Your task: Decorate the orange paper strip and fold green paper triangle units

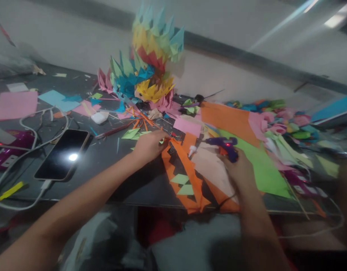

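My right hand (237, 167) grips a purple glue gun (222, 145) with a red light, its nozzle pointing left over a peach sheet. My left hand (149, 145) is closed, pinching the top end of an orange paper strip (187, 177) set with pale green diamond pieces. The strip runs down to the table's front edge. Small green paper pieces (133, 133) lie just left of my left hand.
A tall multicoloured folded-paper model (150, 64) stands at the back. A phone (63, 154) on a white cable lies at left beside pink (15, 105) and blue sheets. Orange (230, 118) and green (260, 165) sheets and paper flowers (280, 120) cover the right.
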Demonstrator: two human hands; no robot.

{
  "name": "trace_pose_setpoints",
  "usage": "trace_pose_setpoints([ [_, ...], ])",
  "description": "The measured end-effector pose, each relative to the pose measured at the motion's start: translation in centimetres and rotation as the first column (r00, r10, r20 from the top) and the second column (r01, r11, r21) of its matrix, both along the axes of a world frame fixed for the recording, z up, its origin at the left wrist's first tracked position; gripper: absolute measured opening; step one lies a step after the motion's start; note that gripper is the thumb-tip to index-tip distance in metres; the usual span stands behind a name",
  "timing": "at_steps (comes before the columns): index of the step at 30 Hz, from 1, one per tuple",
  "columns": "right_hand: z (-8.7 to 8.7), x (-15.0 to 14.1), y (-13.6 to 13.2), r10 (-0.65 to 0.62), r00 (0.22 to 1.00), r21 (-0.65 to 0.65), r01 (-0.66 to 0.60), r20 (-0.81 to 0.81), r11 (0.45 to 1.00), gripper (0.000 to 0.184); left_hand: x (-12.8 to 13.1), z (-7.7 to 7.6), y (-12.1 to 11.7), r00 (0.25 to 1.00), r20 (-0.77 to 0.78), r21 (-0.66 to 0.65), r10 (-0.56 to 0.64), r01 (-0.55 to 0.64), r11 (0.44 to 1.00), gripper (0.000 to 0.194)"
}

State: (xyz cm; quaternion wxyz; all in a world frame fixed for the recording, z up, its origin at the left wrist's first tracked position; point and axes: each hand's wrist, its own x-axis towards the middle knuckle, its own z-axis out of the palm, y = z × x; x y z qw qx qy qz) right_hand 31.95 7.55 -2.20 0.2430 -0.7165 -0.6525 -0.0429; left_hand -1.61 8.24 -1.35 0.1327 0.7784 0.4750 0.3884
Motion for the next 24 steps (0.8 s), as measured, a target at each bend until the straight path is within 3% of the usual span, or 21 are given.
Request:
trace_pose_setpoints([
  [4, -0.6, 2.4, 0.3, -0.066, 0.994, -0.171, 0.080, 0.088, 0.982, 0.042, -0.2, 0.3, 0.1, 0.999, -0.016, 0.015, -0.046, 0.046, 0.999, 0.016],
  [7, -0.5, 1.8, 0.1, -0.078, 0.974, -0.032, 0.087, 0.214, 0.996, 0.040, -0.4, 0.4, 0.2, 0.997, -0.034, 0.005, -0.075, 0.075, 0.997, 0.017],
  [11, 0.4, -1.1, -0.4, -0.035, 0.969, 0.205, -0.017, 0.245, 0.979, 0.035, -0.6, 0.3, 0.2, 0.994, -0.037, -0.005, -0.103, 0.103, 0.995, 0.020],
  [17, 0.1, -3.4, 0.1, 0.191, 0.960, 0.300, -0.247, 0.202, 0.922, 0.021, -2.2, 1.4, 0.7, 1.000, -0.009, -0.073, -0.024, 0.023, 0.997, 0.025],
  [21, -0.3, -3.4, 0.3, 0.238, 0.954, 0.324, -0.286, 0.181, 0.902, 0.021, -4.1, 1.5, 1.6, 0.987, -0.144, -0.067, 0.076, -0.086, 0.994, 0.016],
  [24, -0.3, -3.4, 0.2, 0.262, 0.950, 0.332, -0.306, 0.171, 0.892, 0.021, -4.6, 1.0, 1.9, 0.972, -0.220, -0.038, 0.086, -0.096, 0.995, 0.015],
])
